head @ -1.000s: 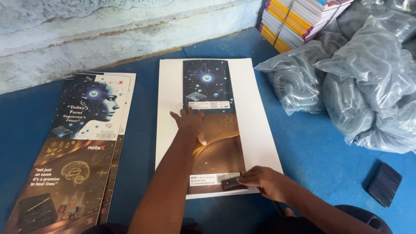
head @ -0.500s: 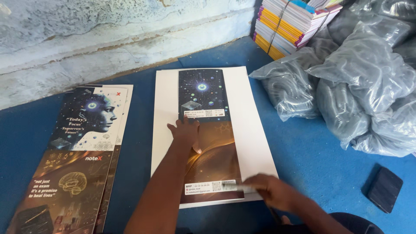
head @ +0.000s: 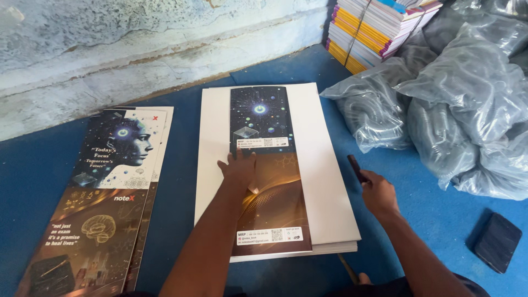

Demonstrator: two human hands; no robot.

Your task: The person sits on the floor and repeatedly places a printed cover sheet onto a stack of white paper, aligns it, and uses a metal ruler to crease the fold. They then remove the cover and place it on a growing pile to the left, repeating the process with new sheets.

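Printed cover stack (head: 104, 192) lying at 9 o'clock on blue floor (head: 187, 137). Left hand (head: 237, 168) pressing flat, fingers spread, on cover strip (head: 267, 165) atop white sheet pile (head: 324, 165). Right hand (head: 378, 192) gripping small dark tool (head: 356, 168) at 3 o'clock. Likely aligning; next calls for rubbing strip down.

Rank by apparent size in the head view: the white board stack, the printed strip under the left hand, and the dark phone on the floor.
1. White board stack, largest.
2. Printed strip lying on it, narrower.
3. Dark phone, smallest, though it lies nearer the camera.
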